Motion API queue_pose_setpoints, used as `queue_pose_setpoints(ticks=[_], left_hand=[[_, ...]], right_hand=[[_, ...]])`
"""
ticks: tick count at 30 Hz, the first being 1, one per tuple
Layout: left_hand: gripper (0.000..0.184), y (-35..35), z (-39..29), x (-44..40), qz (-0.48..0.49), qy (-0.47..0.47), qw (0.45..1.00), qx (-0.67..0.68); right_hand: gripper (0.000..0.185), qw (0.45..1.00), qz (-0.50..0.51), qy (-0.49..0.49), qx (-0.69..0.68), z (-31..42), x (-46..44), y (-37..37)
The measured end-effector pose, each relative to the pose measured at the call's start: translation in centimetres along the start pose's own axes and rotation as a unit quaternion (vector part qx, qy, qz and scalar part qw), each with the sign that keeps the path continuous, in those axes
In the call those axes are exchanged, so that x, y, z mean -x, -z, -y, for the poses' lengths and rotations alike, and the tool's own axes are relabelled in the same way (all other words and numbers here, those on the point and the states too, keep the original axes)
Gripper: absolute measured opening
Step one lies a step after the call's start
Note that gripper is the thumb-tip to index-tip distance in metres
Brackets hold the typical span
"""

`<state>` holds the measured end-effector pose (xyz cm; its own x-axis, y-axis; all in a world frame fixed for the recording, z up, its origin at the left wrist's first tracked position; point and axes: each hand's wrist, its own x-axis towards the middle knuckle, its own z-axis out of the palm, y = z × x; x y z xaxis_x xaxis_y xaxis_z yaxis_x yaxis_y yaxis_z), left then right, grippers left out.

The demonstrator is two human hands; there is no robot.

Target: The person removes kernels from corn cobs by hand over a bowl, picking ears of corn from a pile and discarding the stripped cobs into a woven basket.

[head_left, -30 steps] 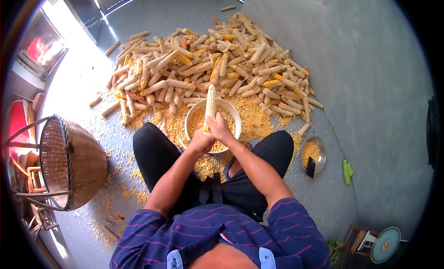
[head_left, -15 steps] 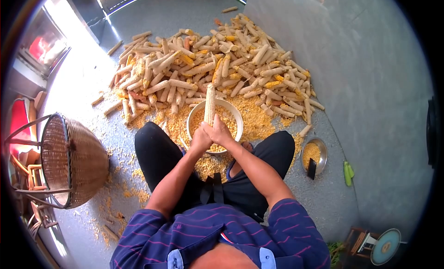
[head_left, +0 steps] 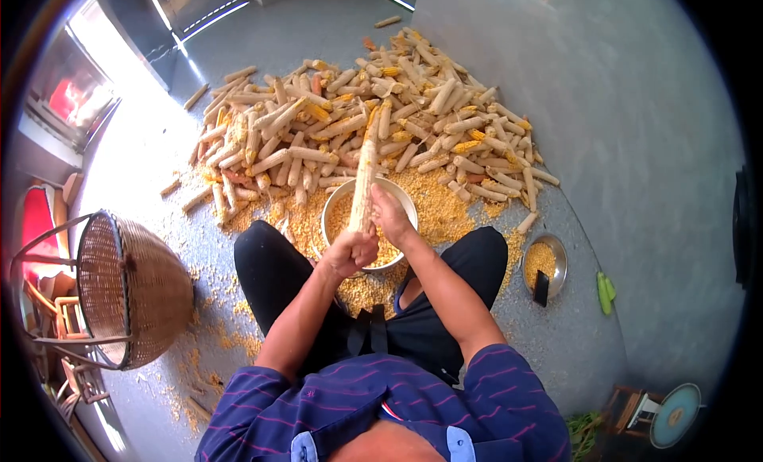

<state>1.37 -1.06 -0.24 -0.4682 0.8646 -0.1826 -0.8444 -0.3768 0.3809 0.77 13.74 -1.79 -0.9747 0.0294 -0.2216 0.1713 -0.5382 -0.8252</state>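
My left hand [head_left: 352,251] is closed round the lower end of a pale corn cob [head_left: 364,180]. The cob points away from me and stands tilted over a white bowl [head_left: 326,216] of loose yellow kernels between my knees. Against the cob's right side, above the left fist, is my right hand [head_left: 389,212], curled with some of its fingers hidden. Kernels [head_left: 441,212] lie scattered around the bowl on the floor.
A big heap of mostly stripped cobs [head_left: 318,154] spreads beyond the bowl. At left a wicker basket [head_left: 159,295] lies on its side. To the right are a metal bowl [head_left: 561,263] holding kernels and a dark flat object [head_left: 541,288], green pods [head_left: 606,293] and a fan-like round thing [head_left: 675,416].
My hands have moved apart along the cob: the left is lower and nearer me, the right higher on its right side. The cob's visible length looks greater, with yellow at its far end.
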Motion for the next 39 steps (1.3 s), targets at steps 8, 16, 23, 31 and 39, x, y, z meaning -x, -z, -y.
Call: queue_pose_setpoints(ticks=[8, 16, 23, 31, 39], left_hand=[[0.022, -0.7, 1.1, 0.8, 0.031, 0.064, 0.986, -0.151], [0.042, -1.3, 1.3, 0.7, 0.071, 0.077, 0.994, -0.025], [0.05, -0.1, 1.2, -0.4, -0.293, -0.086, 0.773, -0.556], [0.05, 1.5, 0.3, -0.7, -0.345, -0.251, 0.802, -0.419], [0.05, -2.6, -0.7, 1.2, -0.028, 0.086, 0.991, 0.103]], right_hand=[[0.048, 0.982, -0.153, 0.108, 0.026, 5.1, 0.9, -1.5], [0.036, 0.966, 0.008, 0.058, -0.252, 6.9, 1.1, -2.2], [0.023, 0.923, -0.339, 0.126, -0.13, 4.3, -0.9, 1.4], [0.025, 0.925, -0.272, 0.083, -0.252, 5.2, -0.7, 1.2], [0.046, 0.965, -0.001, 0.054, -0.255, 6.4, 0.9, -1.0]])
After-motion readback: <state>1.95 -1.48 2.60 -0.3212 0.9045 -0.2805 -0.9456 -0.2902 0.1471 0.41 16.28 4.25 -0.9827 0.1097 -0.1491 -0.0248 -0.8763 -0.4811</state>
